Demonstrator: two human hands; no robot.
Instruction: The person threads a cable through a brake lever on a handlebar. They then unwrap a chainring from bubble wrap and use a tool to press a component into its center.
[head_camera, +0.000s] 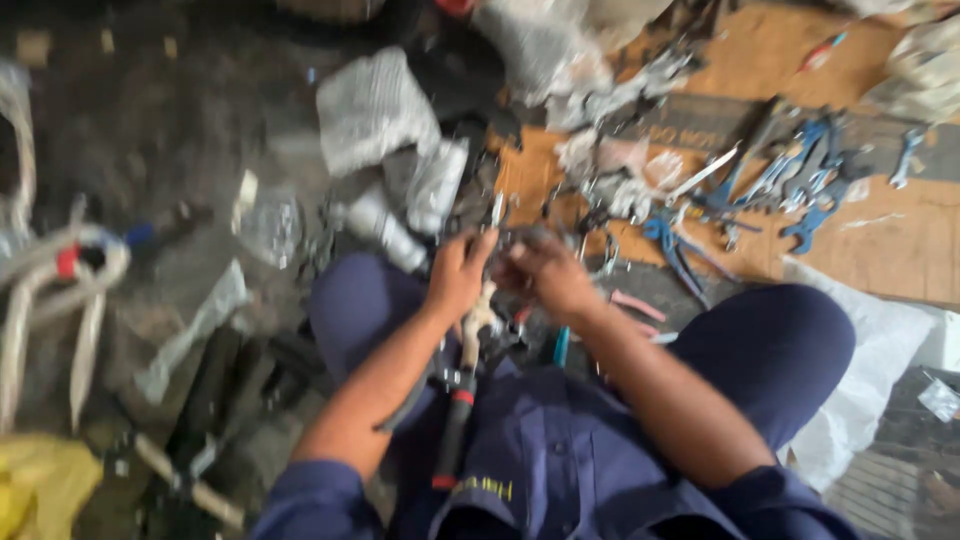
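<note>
At the far left lies a coil of pale rope (55, 270) with a red band, and a yellow bag (40, 485) sits in the bottom corner, both on the dark, littered floor (150, 130). Further right, a crumpled grey cloth (372, 108) and a white plastic bottle (385, 228) rest just beyond the person's knee.

Between the knees, the left hand (458, 275) closes around the top of a long tool (462, 400), a black shaft with red bands and a pale upper end that runs down over the lap. It looks like stiff metal and fairly heavy; the pale end where the hand sits seems the natural place to take hold, with the banded shaft as a second grip. The right hand (550, 275) touches the left, its fingers curled on small metal parts at the tool's head; the blur hides exactly what they pinch.

To the right, blue pliers (672, 245) lie near a cluster of blue spanners (800, 190) on a sheet of brown cardboard (900, 250). A white sack (880, 360) lies beside the right knee.
</note>
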